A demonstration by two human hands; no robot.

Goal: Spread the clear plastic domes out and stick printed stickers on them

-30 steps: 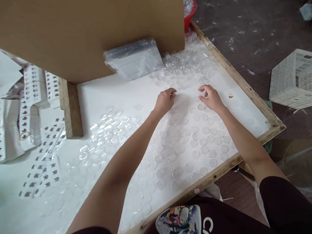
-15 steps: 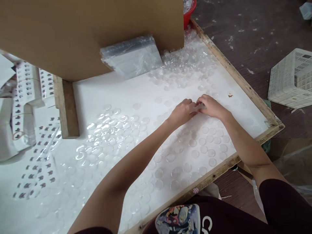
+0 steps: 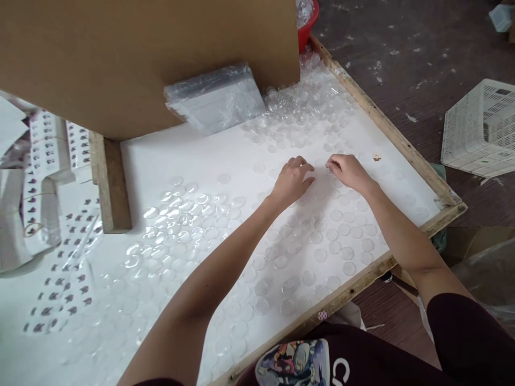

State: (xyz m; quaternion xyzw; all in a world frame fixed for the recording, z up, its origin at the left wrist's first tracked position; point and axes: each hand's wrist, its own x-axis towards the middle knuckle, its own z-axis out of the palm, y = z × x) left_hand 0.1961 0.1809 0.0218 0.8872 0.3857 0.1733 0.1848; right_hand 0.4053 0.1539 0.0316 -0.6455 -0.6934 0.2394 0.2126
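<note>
My left hand (image 3: 293,179) hovers low over the white tabletop (image 3: 151,153), thumb and forefinger apart, with nothing visible between them. Just to its right is my right hand (image 3: 348,169), its fingertips pinched together; whatever they hold, if anything, is too small or too clear to make out. Round transparent discs (image 3: 308,277) lie scattered singly beneath both forearms. A denser patch of glossy clear discs (image 3: 209,221) spreads to the left of my left hand. Beyond the hands sits a heap of clear discs (image 3: 301,102).
A brown cardboard panel (image 3: 153,59) stands at the back with a plastic-wrapped pack (image 3: 217,99) against it. Wooden edging (image 3: 402,142) borders the table. Printed sheets (image 3: 60,273) lie left of a wooden block (image 3: 115,185). A red basin (image 3: 308,29) and white crate (image 3: 462,128) are beyond.
My hands have come apart: the left has drawn back to the left and its fingers have spread. The right stays almost in place, fingertips together.
</note>
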